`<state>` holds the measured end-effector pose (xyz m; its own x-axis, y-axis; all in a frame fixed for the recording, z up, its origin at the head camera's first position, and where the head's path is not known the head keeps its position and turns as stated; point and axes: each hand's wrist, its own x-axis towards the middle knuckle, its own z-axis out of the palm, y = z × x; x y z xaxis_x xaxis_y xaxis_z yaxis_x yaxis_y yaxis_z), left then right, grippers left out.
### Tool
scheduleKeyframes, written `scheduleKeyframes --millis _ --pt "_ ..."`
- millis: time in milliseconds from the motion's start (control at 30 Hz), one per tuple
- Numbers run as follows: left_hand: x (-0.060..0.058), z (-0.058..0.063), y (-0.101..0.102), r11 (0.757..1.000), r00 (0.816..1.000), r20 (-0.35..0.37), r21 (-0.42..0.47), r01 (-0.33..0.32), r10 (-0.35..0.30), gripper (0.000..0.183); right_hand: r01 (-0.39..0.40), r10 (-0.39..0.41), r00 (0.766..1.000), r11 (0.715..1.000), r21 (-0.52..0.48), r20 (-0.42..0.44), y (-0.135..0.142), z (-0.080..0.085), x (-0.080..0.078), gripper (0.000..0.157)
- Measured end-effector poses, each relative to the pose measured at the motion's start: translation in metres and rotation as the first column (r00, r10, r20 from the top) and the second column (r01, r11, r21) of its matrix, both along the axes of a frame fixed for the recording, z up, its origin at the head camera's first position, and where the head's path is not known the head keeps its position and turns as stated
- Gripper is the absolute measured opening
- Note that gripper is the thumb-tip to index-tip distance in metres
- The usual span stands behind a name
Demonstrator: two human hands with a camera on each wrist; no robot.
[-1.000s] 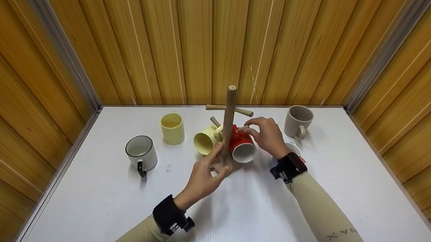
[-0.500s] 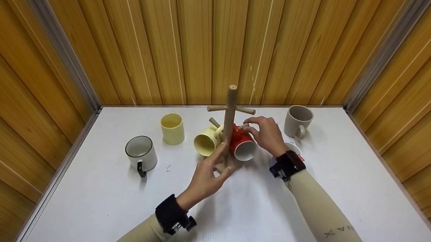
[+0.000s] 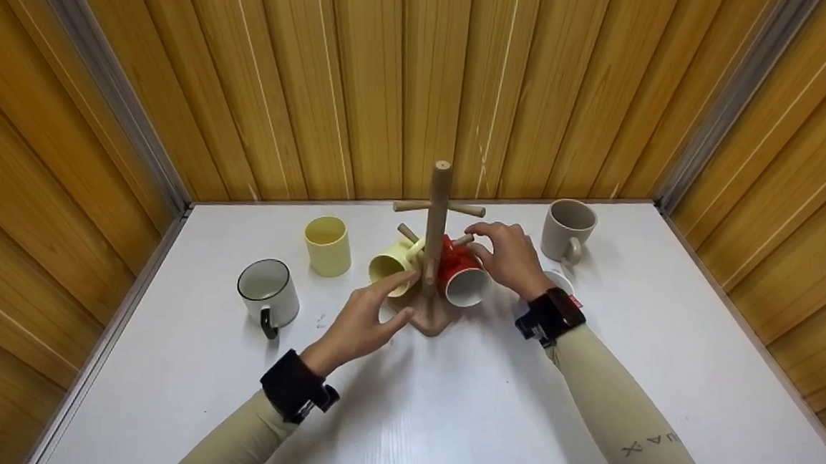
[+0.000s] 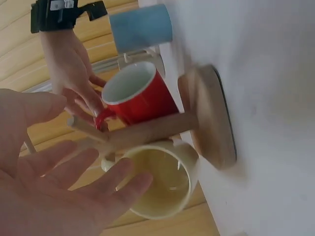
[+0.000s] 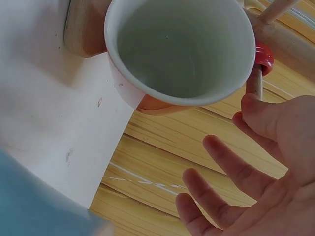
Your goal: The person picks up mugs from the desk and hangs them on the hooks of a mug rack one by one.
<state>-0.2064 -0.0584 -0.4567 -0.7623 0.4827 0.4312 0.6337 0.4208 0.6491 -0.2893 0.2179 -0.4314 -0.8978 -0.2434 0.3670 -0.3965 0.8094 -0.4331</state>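
A wooden mug tree (image 3: pixel 437 219) stands mid-table on its base (image 4: pixel 209 118). On its lower pegs hang a red mug (image 3: pixel 462 278) with a white inside and a pale yellow mug (image 3: pixel 391 265), both by their handles. My right hand (image 3: pixel 512 259) pinches the tip of the lower right peg (image 5: pixel 254 83) between thumb and index finger, beside the red handle (image 5: pixel 264 59); its other fingers are spread. In front of the yellow mug, my left hand (image 3: pixel 360 326) has its fingers extended and holds nothing; whether a fingertip touches that mug I cannot tell.
To the left stand a second yellow mug (image 3: pixel 328 247) and a white mug (image 3: pixel 269 295) with a black handle. A beige mug (image 3: pixel 569 229) is at the back right. A blue mug (image 4: pixel 141 29) sits partly hidden by my right wrist. Wood-look panels (image 3: pixel 422 82) enclose the table.
My left hand has let go of the mug tree's lower post and drawn back to the left. My right hand stays at the peg beside the red mug, which hangs about as before.
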Motion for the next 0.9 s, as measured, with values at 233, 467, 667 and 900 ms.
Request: scheduleKeyframes --millis 233,467,667,900 --pt "-0.015 0.003 -0.037 0.996 0.999 -0.052 -0.085 -0.016 0.012 0.049 0.003 -0.003 1.0 1.0 0.027 0.001 0.001 0.003 0.005 0.031" --pt "-0.023 0.015 -0.08 0.989 0.994 -0.085 -0.126 -0.078 0.068 0.048 0.018 -0.02 0.999 0.998 0.054 0.046 0.004 0.01 0.014 0.036" --pt "-0.033 0.021 -0.114 0.966 0.985 -0.035 -0.193 -0.174 0.171 0.052 0.019 -0.021 0.999 0.999 0.049 0.035 0.004 0.012 0.023 0.038" --pt "-0.043 0.013 -0.143 0.902 0.971 0.004 -0.369 -0.222 0.241 0.059 0.012 -0.011 1.0 1.0 0.008 -0.027 0.004 0.019 0.038 0.037"
